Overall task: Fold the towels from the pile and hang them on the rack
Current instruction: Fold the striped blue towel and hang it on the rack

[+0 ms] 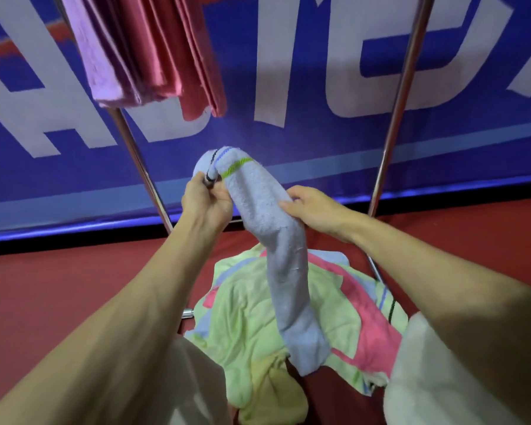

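While both bare forearms reach forward and up from the lower corners, the left hand (207, 202) curls its fingers round the striped top end of a pale lilac-blue terry towel (285, 271). That end arches over the knuckles. The right hand (314, 211) grips the same towel just below, thumb on the near face and fingers wrapped behind. The towel is bunched into a long roll and hangs down, its lower end touching the loose pile of green, pink and blue towels (242, 317) on the red floor (59, 286). This pile lies between the slanting chrome poles of the metal rack (402, 87). A folded lilac towel (101, 56) and a folded rose-pink towel (172, 47) hang side by side at its upper left.
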Available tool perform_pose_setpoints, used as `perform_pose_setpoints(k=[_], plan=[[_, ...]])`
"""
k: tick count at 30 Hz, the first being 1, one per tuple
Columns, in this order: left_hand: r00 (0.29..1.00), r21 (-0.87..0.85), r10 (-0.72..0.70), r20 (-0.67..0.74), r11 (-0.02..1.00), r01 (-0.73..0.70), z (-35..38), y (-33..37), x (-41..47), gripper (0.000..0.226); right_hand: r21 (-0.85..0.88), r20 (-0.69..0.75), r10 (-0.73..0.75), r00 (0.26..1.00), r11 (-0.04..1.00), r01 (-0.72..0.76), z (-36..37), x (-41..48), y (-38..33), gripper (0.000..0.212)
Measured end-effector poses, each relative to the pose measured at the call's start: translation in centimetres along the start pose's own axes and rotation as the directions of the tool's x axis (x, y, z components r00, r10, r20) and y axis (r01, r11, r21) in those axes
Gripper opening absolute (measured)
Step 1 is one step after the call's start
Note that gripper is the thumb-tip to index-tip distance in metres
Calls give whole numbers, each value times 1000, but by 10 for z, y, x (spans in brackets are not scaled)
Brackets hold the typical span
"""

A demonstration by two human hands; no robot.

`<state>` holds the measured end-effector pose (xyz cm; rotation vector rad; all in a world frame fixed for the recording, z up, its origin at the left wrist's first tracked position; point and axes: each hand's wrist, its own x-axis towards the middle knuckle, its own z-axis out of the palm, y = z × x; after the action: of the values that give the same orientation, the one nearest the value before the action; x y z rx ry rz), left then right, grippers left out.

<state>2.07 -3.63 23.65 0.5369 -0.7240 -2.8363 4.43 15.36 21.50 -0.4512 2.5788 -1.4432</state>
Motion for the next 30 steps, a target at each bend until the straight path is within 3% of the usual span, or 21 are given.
perform_pose_setpoints(k=[5,9,11,15,18,20,25,27,30], plan=[[999,-96,-38,36,995,41,-5,8,-1,36,-19,211,12,977,1000,-8,-5,-7,8,24],[996,-76,41,-78,996,-47,-15,16,2,34,9,93,-2,996,1000,1,-6,-7,4,11],[995,6,58,-81,998,-58,-19,15,1,34,8,-24,-43,999,999,43,-6,-5,-2,9],[995,254,-90,-44,962,98,-27,1,-2,28,139,-123,-84,989,985,101,-6,-6,-22,12],[953,442,-293,72,866,233,-22,-6,-17,30,297,-130,-103,986,945,138,-3,-8,-35,10],[923,598,-366,122,769,226,-18,-12,-29,31,344,-179,-103,978,925,160,-4,-7,-37,14],[893,670,-440,92,691,271,-15,-11,-39,69,298,-243,-54,969,946,127,-9,-3,-35,21],[890,725,-444,98,645,242,-16,-8,-41,63,301,-206,-6,978,951,70,-11,-3,-33,26],[914,818,-389,111,559,139,-14,-8,-46,31,293,-191,10,982,955,47,-16,-4,-30,22]])
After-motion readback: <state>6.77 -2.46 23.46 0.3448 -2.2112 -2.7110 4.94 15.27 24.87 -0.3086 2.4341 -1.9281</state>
